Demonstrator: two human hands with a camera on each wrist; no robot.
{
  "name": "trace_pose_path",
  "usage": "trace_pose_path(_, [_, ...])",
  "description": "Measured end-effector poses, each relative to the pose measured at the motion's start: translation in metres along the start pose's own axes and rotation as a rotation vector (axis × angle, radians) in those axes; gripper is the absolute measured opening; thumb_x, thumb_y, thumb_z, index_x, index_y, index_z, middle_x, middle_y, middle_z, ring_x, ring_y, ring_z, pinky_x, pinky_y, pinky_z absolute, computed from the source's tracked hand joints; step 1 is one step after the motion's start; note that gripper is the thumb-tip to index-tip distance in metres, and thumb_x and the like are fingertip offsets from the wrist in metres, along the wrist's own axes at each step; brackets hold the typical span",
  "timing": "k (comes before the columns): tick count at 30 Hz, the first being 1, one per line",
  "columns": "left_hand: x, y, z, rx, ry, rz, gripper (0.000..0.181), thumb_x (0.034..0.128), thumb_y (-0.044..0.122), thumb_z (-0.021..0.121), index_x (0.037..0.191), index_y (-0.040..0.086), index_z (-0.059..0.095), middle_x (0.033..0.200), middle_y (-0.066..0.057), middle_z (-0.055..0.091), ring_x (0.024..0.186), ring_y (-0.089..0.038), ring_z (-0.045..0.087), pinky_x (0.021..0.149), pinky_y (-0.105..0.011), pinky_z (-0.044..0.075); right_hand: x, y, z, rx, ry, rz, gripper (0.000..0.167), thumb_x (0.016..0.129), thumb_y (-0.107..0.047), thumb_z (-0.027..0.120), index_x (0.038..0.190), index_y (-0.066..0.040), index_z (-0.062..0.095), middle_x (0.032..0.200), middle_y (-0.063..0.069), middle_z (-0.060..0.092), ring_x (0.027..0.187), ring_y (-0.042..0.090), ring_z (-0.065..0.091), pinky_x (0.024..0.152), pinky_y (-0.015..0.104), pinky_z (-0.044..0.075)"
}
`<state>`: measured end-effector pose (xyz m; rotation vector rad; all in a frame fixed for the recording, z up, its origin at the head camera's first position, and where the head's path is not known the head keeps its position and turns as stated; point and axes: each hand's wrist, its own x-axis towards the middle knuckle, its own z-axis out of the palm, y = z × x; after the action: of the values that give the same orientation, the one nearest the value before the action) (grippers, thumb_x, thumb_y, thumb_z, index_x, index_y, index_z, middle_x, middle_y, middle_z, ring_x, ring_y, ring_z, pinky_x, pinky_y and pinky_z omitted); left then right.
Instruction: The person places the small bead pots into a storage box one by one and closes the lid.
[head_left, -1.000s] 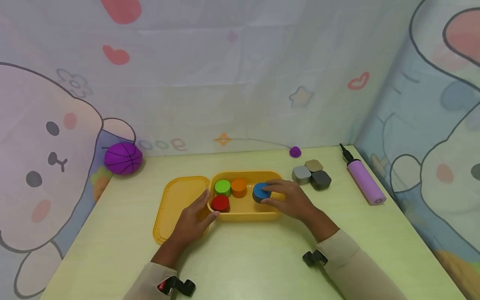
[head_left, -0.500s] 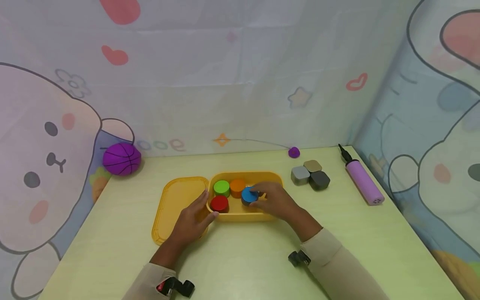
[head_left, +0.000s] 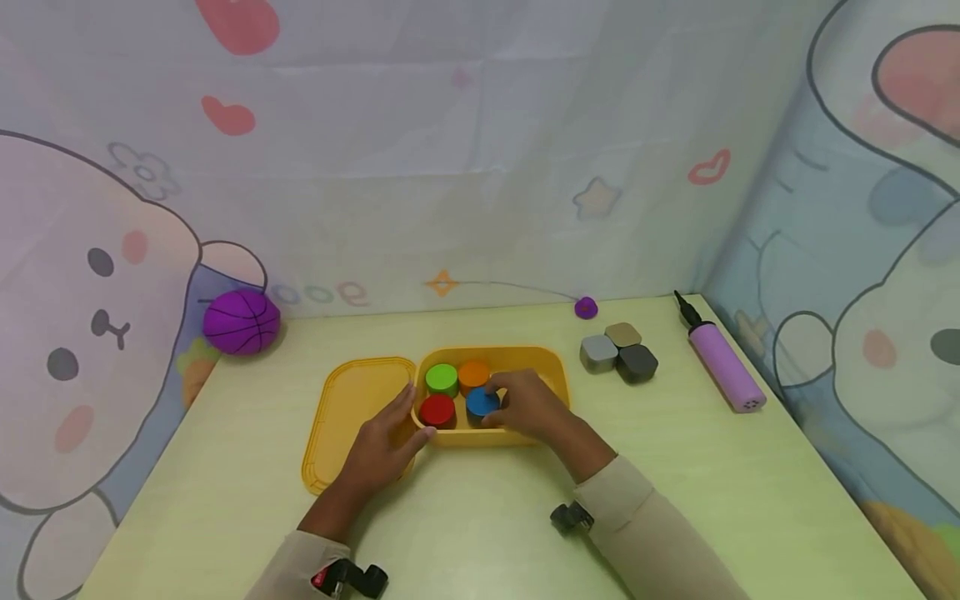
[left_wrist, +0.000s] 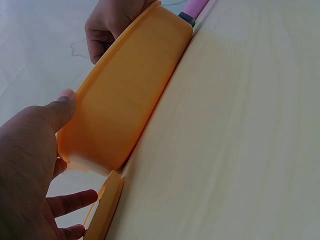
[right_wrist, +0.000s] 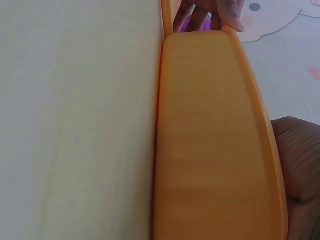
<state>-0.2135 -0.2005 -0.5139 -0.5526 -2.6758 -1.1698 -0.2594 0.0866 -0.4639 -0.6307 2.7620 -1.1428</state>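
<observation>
In the head view a yellow box [head_left: 551, 373] holds green [head_left: 442, 380], orange [head_left: 474, 376], red [head_left: 437, 411] and blue [head_left: 481, 403] round pieces. My right hand [head_left: 531, 407] reaches over the rim and pinches the blue piece, which stands beside the red one and in front of the orange. My left hand [head_left: 379, 449] lies with fairly straight fingers against the box's left end; its thumb touches the front corner. In the left wrist view the thumb of my left hand [left_wrist: 30, 145] rests on the rim of the box [left_wrist: 125, 85]. The box wall hides my right fingertips in the right wrist view.
A yellow lid [head_left: 337, 417] lies left of the box. Purple ball [head_left: 242, 322] at back left; small purple object [head_left: 586, 307] at the back edge. Right of the box are grey [head_left: 598, 353], tan [head_left: 623, 335] and black [head_left: 637, 364] blocks and a purple pump [head_left: 726, 367].
My right hand has moved left inside the box with the blue piece, from near the box's right side to beside the red piece. My left hand has stayed at the box's left end.
</observation>
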Motion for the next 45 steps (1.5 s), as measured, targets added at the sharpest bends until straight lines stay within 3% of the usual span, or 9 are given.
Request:
trace_pose_path(20, [0.0004,-0.0007,0.0006,0.013,0.006,-0.001,0.082,0.1041,0.041,0.075,0.169,0.008,0.038,0.177,-0.008,0.037,0.163,-0.033,0.038,0.132,-0.055,0.033,0.0031,0.0045,0.0044,0.121,-0.062,0.021,0.031,0.094,-0.005,0.085,0.124,-0.001,0.077,0.111,0.013,0.082,0.086,0.016,0.079,0.076,0.031,0.068])
trace_pose_path(29, [0.0001,-0.0011,0.0016,0.013,0.01,0.011,0.081,0.1038,0.038,0.076,0.169,0.007,0.038,0.177,-0.009,0.037,0.162,-0.034,0.039,0.131,-0.055,0.034,0.0019,0.0062,0.0046,0.161,-0.063,0.042,0.03,0.096,-0.004,0.083,0.125,-0.004,0.078,0.123,0.014,0.08,0.097,0.023,0.083,0.082,0.035,0.069])
trace_pose_path(40, [0.0013,0.0,0.0007,0.01,0.018,0.022,0.08,0.1029,0.034,0.078,0.167,0.004,0.04,0.176,-0.011,0.039,0.162,-0.034,0.04,0.131,-0.054,0.035,0.0005,0.0002,0.0025,0.096,-0.018,0.003,0.029,0.094,-0.008,0.086,0.121,-0.003,0.08,0.116,0.012,0.082,0.086,0.017,0.079,0.073,0.029,0.067])
trace_pose_path(45, [0.0011,0.0009,0.0002,0.006,0.013,0.013,0.08,0.1033,0.035,0.077,0.167,0.004,0.04,0.175,-0.011,0.039,0.162,-0.034,0.04,0.131,-0.053,0.034,-0.0002,-0.001,0.0009,0.054,0.011,-0.034,0.026,0.093,-0.007,0.086,0.117,-0.003,0.081,0.114,0.011,0.08,0.092,0.02,0.075,0.082,0.034,0.067])
